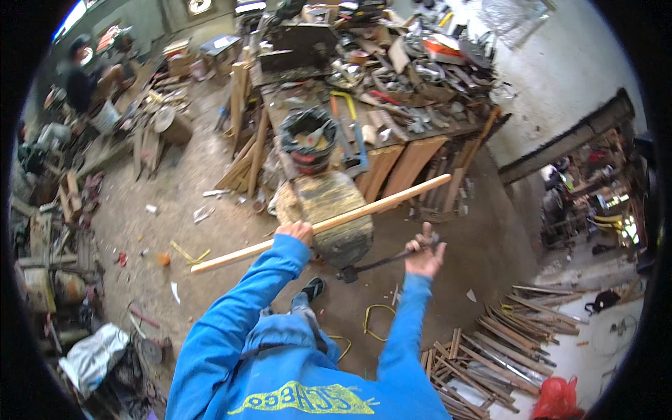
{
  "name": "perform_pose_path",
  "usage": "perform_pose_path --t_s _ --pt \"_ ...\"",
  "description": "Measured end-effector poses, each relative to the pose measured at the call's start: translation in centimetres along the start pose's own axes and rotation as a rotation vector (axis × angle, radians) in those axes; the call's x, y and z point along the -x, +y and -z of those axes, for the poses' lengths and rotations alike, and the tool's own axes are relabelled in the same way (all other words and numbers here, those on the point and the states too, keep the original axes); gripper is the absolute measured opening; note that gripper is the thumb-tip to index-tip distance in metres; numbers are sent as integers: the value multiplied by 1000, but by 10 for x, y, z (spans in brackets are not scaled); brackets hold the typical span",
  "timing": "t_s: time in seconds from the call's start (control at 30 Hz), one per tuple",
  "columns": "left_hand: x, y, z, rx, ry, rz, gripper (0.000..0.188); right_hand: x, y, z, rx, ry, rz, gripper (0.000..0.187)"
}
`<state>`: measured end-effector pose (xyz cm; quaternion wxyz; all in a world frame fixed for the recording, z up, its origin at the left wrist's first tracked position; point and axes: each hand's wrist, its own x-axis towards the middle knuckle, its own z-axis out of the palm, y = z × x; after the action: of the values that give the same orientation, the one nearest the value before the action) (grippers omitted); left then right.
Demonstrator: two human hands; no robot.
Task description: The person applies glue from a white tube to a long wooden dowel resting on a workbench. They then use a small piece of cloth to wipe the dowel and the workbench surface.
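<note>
Just past the blue sleeves (pixel 399 334), a pale wooden strip (pixel 332 222) lies slantwise in front of the person, its long axis running from near left to far right. The left hand (pixel 297 232) is on it, a little left of the middle, fingers closed round the wood with the knuckles up; the longer part reaches away to the right, passing beyond the right hand (pixel 424 256) without touching it. So the left is the nearer hand – the right sits on the near side of the strip, apart from it.

That right hand is loose, its fingers spread rather than clenched, at the outer end of a dark metal bar (pixel 381 262) (whether a finger hooks round it, I cannot tell). The bar slopes down leftward to the foot of a rounded, weathered wooden block (pixel 334 196). The strip crosses above this block – resting on it or held just over it, the view does not settle.

Behind the block stands a bucket (pixel 309 165) lined with black plastic, and farther back a worktop (pixel 271 103) heaped with tools and scraps. Far off at the left, another person (pixel 82 85) sits low.
</note>
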<state>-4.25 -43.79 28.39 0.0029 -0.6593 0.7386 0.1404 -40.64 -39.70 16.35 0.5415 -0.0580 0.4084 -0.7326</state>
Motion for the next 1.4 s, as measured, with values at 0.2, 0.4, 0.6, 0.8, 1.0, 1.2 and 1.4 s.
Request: perform_pose_path --t_s 0.2,0.4,0.6,0.8,1.0,1.2,1.4 --pt "27 -37 29 110 31 -23 10 192 -31 -98 475 -515 -4 34" --pt "32 -104 74 858 -639 -464 43 176 -29 -185 1354 -268 936 55" --pt "24 -100 94 1156 -1239 -429 49 102 -71 -255 1584 -755 1760 41" --pt "34 -94 85 740 -473 -480 62 52 -66 -240 1863 -1047 1478 20" --pt "70 -55 16 391 545 -398 34 2 -43 -207 1897 -1051 1125 24" --pt "48 -55 -7 316 595 -322 26 -15 -39 -221 1859 -1116 840 26" --pt "47 -56 -18 286 555 -312 28 -43 -12 -151 1753 -919 1108 38"
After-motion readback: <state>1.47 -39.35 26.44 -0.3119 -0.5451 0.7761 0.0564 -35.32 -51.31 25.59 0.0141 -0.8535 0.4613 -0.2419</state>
